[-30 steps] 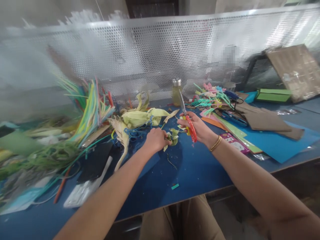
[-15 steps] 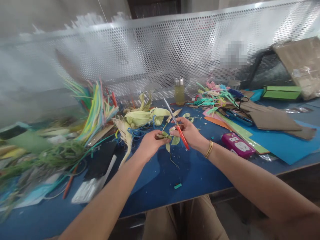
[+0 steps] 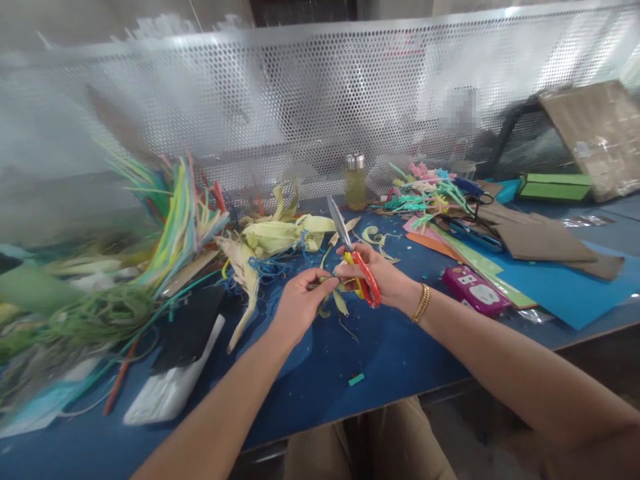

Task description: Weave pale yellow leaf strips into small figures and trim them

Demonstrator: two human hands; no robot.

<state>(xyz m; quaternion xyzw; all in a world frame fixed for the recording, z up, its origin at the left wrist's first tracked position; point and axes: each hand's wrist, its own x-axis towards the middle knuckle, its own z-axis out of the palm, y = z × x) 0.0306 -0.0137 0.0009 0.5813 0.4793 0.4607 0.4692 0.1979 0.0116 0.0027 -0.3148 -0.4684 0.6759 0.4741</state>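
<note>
Blue worktable [image 3: 400, 347] with stuff everywhere: pile of coloured strips [image 3: 175, 220] and green strands [image 3: 100, 313] on the left, corn husks [image 3: 273, 237] in the middle, small glass bottle [image 3: 355, 181] at the back. Pink case [image 3: 475, 290], brown card [image 3: 540, 240], blue sheet [image 3: 565, 287] and green box [image 3: 553, 188] over on the right. Also a white keypad-looking thing [image 3: 170, 390] and a tiny teal scrap [image 3: 356, 379] near the front edge.

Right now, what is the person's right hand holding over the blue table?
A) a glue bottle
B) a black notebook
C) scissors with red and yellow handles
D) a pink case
C: the right hand grips the scissors by red and yellow handles, blades pointing up and away, while the left hand pinches a small piece of pale green husk beside them.
</note>
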